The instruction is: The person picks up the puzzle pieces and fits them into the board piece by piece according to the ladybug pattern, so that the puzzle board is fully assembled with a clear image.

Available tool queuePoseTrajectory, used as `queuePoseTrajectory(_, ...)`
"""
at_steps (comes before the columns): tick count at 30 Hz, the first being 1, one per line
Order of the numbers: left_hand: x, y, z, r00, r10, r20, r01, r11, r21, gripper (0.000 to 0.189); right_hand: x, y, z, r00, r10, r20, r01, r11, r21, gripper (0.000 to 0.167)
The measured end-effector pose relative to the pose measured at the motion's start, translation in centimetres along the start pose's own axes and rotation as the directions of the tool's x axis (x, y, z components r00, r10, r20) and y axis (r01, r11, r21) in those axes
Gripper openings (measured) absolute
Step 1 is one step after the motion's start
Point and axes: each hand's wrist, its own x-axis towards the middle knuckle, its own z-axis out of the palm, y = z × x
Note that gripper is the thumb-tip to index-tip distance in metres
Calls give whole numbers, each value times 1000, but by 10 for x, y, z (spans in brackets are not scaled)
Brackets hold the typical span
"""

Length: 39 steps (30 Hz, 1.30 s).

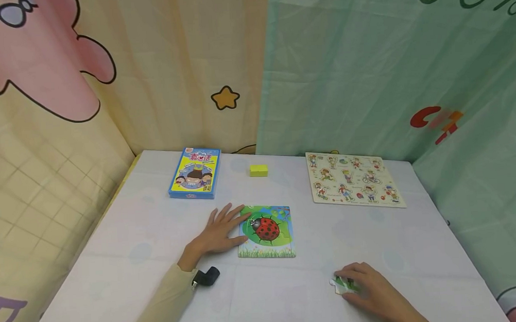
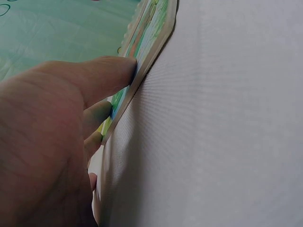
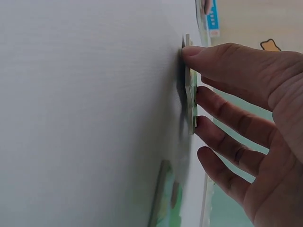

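A square ladybug jigsaw puzzle (image 1: 266, 231) lies flat near the middle of the table. My left hand (image 1: 220, 233) rests on its left side with fingers spread; in the left wrist view the thumb (image 2: 111, 71) touches the edge of the puzzle (image 2: 154, 33). Nearer the front right, my right hand (image 1: 370, 291) pinches a green and white jigsaw piece (image 1: 343, 285) between thumb and fingers. The right wrist view shows this piece (image 3: 190, 90) edge-on, close to the tabletop. Another green piece (image 3: 165, 203) lies beyond the fingers there, not visible in the head view.
A blue and yellow box (image 1: 195, 174) lies at the back left, with a small yellow block (image 1: 258, 170) to its right. At the back right is a cream board (image 1: 353, 180) with pictures of children. Printed curtains (image 1: 345, 78) hang behind the white table (image 1: 125, 221).
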Motion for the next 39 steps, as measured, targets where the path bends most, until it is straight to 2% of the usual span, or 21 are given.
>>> queuePoseTrajectory(6,0,-1,0,1000,9,-8,-9,1000,-4,68,12,-8,-2,1000,-3,0,3,999,-42,39)
queuePoseTrajectory(12,0,0,-1,1000,-2,8,2,1000,3,68,31,-21,-1,1000,-14,11,14,1000,-11,38)
queuePoseTrajectory(21,-1,1,-2,1000,-7,9,7,1000,1,67,65,-37,7,990,-140,-8,140,990,27,35)
queuePoseTrajectory(26,-1,2,-1,1000,-7,11,7,1000,-4,67,85,-47,7,982,-187,27,186,982,36,33)
queuePoseTrajectory(39,-1,1,-1,1000,7,0,-7,1000,11,67,132,-70,17,940,-339,23,338,940,33,26)
